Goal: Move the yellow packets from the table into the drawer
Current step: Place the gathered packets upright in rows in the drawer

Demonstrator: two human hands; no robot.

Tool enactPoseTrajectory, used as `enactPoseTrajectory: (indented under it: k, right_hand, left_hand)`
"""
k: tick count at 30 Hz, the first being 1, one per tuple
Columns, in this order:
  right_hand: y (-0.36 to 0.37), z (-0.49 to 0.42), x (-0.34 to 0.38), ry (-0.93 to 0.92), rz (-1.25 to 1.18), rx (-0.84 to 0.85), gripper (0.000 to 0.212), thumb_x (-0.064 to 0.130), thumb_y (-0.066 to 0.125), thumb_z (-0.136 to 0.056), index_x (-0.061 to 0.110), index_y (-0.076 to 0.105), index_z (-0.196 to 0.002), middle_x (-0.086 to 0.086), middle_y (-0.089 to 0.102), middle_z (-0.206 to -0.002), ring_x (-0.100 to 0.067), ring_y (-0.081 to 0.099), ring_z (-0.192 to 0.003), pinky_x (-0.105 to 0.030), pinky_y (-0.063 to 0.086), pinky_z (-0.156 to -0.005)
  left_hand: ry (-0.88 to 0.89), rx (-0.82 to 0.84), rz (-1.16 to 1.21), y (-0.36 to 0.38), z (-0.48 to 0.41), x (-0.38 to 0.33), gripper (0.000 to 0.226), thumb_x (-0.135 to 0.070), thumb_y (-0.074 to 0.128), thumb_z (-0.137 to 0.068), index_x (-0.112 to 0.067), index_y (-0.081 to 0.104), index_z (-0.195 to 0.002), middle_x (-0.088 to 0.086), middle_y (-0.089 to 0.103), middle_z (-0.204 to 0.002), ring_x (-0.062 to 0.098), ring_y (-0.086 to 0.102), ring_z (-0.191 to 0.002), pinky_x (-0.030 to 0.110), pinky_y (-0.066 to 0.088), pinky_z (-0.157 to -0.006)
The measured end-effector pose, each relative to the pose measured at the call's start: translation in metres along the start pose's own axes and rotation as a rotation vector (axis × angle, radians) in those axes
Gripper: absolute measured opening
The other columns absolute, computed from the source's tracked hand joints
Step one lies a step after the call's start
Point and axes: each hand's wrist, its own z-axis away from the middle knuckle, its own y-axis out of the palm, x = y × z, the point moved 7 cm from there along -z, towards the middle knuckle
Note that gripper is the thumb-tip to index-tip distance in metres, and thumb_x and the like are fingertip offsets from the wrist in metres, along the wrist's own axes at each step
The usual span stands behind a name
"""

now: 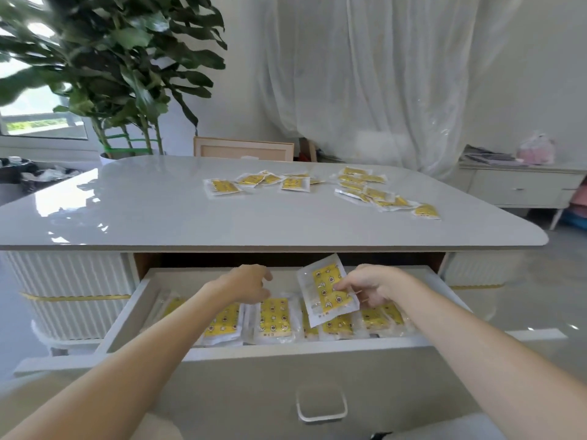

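Note:
The white drawer (301, 347) stands pulled out under the table (158, 211). Several yellow packets (274, 319) lie in a row inside it. My right hand (374, 285) pinches one yellow packet (324, 289) by its lower right corner and holds it tilted above the row. My left hand (246, 282) hovers inside the drawer over the packets with fingers loosely curled, holding nothing. Two loose groups of yellow packets remain on the tabletop, one near the middle (260, 182) and one to the right (378, 192).
A large potted plant (120, 74) stands behind the table's left end. A wooden frame (243, 149) leans behind the table. A low white cabinet (521, 185) sits at the far right. The drawer's handle (320, 406) faces me.

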Motion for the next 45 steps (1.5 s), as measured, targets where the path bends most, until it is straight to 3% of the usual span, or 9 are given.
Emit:
enactPoseTrajectory:
  k: [5, 8, 13, 18, 24, 30, 35, 41, 45]
  right_hand:
    - [-0.043, -0.003, -0.046, 0.08, 0.0, -0.137, 0.02, 0.009, 0.066, -0.087, 0.003, 0.061, -0.105, -0.016, 0.068, -0.115, -0.028, 0.065, -0.095, -0.037, 0.053, -0.089]
    - [-0.042, -0.001, -0.052, 0.09, -0.039, -0.122, 0.004, 0.003, 0.063, -0.09, 0.003, 0.059, -0.091, -0.013, 0.068, -0.096, -0.022, 0.063, -0.076, -0.027, 0.053, -0.065]
    - [-0.017, -0.011, -0.038, 0.066, -0.067, -0.023, 0.01, -0.003, 0.061, -0.089, -0.002, 0.06, -0.099, -0.017, 0.063, -0.111, -0.022, 0.059, -0.089, -0.028, 0.052, -0.078]
    - [0.003, -0.019, -0.028, 0.053, -0.008, 0.012, 0.036, -0.004, 0.061, -0.088, -0.008, 0.053, -0.123, -0.02, 0.059, -0.127, -0.022, 0.06, -0.09, -0.023, 0.054, -0.065]
    - [0.0, -0.009, -0.018, -0.082, 0.261, -0.145, 0.047, -0.006, 0.068, -0.082, 0.007, 0.051, -0.124, -0.011, 0.06, -0.112, -0.017, 0.067, -0.072, -0.021, 0.055, -0.054]
    - [0.005, 0.0, -0.014, -0.158, 0.411, -0.15, 0.049, -0.007, 0.07, -0.079, 0.008, 0.061, -0.125, -0.012, 0.056, -0.13, -0.026, 0.067, -0.1, -0.029, 0.059, -0.081]
    - [0.012, -0.002, -0.012, -0.18, 0.432, -0.096, 0.049, -0.005, 0.07, -0.08, 0.007, 0.061, -0.127, -0.013, 0.057, -0.13, -0.025, 0.068, -0.1, -0.029, 0.059, -0.081]
    - [0.016, -0.002, -0.01, -0.203, 0.438, -0.044, 0.049, -0.001, 0.069, -0.083, 0.005, 0.057, -0.131, -0.01, 0.055, -0.136, -0.02, 0.067, -0.1, -0.02, 0.057, -0.074]
    - [0.015, 0.0, -0.01, -0.212, 0.405, -0.035, 0.049, -0.001, 0.066, -0.085, 0.006, 0.056, -0.132, -0.011, 0.06, -0.128, -0.02, 0.067, -0.101, -0.025, 0.058, -0.079]
  left_hand:
    - [0.088, 0.042, -0.029, 0.024, -0.005, -0.03, 0.044, -0.023, 0.048, -0.095, -0.021, 0.042, -0.139, 0.001, 0.05, -0.138, 0.019, 0.052, -0.122, 0.034, 0.045, -0.101]
    - [0.091, 0.066, -0.052, 0.034, -0.009, -0.035, 0.043, -0.022, 0.047, -0.095, -0.022, 0.043, -0.138, 0.001, 0.048, -0.139, 0.02, 0.052, -0.121, 0.034, 0.045, -0.1]
    - [0.093, 0.091, -0.094, 0.042, -0.012, -0.033, 0.043, -0.026, 0.046, -0.096, -0.022, 0.043, -0.139, -0.001, 0.047, -0.141, 0.019, 0.046, -0.127, 0.033, 0.042, -0.103]
    - [0.08, 0.098, -0.105, 0.045, -0.016, -0.031, 0.045, -0.022, 0.047, -0.094, -0.023, 0.042, -0.139, 0.0, 0.046, -0.141, 0.02, 0.047, -0.127, 0.033, 0.043, -0.102]
    - [0.122, 0.177, -0.137, 0.053, -0.01, -0.041, 0.051, -0.025, 0.046, -0.096, -0.023, 0.033, -0.145, 0.001, 0.035, -0.149, 0.02, 0.036, -0.136, 0.032, 0.033, -0.109]
    - [0.134, 0.311, -0.27, 0.067, -0.001, -0.045, 0.052, -0.029, 0.042, -0.098, -0.028, 0.027, -0.148, -0.003, 0.026, -0.155, 0.02, 0.028, -0.141, 0.034, 0.026, -0.113]
    - [0.126, 0.386, -0.4, 0.071, 0.004, -0.04, 0.052, -0.031, 0.037, -0.099, -0.027, 0.025, -0.15, -0.006, 0.014, -0.159, 0.022, 0.019, -0.146, 0.042, 0.022, -0.114]
    - [0.09, 0.388, -0.318, 0.07, 0.0, -0.029, 0.054, -0.029, 0.037, -0.097, -0.029, 0.024, -0.149, -0.006, 0.022, -0.157, 0.021, 0.023, -0.144, 0.038, 0.024, -0.115]
    - [0.129, 0.336, -0.265, 0.063, 0.003, -0.037, 0.035, -0.02, 0.037, -0.097, -0.015, 0.047, -0.13, 0.008, 0.044, -0.141, 0.028, 0.047, -0.121, 0.034, 0.037, -0.097]
